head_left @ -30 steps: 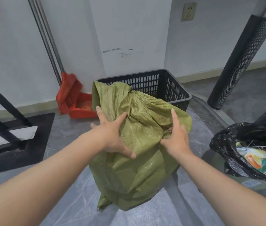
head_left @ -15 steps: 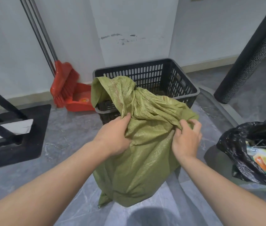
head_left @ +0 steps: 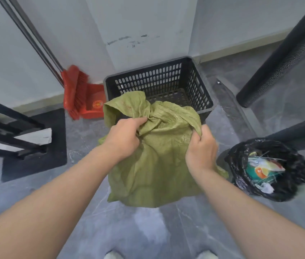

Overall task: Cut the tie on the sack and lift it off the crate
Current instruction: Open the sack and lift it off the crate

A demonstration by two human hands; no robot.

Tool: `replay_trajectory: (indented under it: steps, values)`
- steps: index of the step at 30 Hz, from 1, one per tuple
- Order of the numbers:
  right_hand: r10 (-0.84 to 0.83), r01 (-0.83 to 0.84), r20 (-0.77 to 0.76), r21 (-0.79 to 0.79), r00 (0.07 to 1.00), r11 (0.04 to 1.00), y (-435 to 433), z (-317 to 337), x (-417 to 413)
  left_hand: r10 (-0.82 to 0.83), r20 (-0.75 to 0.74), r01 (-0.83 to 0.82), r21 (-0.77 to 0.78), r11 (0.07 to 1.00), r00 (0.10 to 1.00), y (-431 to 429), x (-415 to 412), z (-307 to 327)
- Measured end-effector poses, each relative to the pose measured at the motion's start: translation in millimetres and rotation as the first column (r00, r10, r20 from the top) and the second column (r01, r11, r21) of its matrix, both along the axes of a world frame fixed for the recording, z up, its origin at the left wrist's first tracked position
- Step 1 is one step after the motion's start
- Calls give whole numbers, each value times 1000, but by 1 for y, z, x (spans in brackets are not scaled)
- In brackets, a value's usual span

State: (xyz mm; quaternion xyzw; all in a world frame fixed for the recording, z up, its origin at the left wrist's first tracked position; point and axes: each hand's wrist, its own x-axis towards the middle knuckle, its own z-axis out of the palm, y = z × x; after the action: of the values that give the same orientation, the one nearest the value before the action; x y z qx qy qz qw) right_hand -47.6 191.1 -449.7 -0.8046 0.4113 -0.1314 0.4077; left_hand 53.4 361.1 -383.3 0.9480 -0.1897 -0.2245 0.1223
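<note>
An olive-green woven sack (head_left: pixel 159 161), a black crate (head_left: pixel 159 81) with a slotted grid pattern, a red broom (head_left: pixel 75 90) and dustpan (head_left: pixel 93 101), a glossy black bin bag (head_left: pixel 271 165), and a grey marbled floor (head_left: pixel 148 230).

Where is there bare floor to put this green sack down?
Barest: the grey floor between the sack and your shoes. Also a strip between the black mat and the sack, and the bottom of the crate looks bare. Crowded: bin bag close on the right, broom and dustpan left of the crate.
</note>
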Motion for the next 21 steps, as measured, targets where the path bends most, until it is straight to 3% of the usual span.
replay_trajectory:
  steps: [4,10,16,21]
  values:
    - [12,-7,-127,42,992,999,-23,53,14,22,-80,-23,-3,1000,997,-20,25,46]
    - [-14,20,-170,34,985,999,-53,122,60,0,-166,-9,-59,998,986,-52,89,89]
    - [-23,26,-184,11,983,1000,-67,124,152,-60,-249,41,-81,996,967,-76,194,64]
    - [68,-54,-107,127,992,990,-74,97,228,-97,-313,92,-30,995,945,-93,269,24]
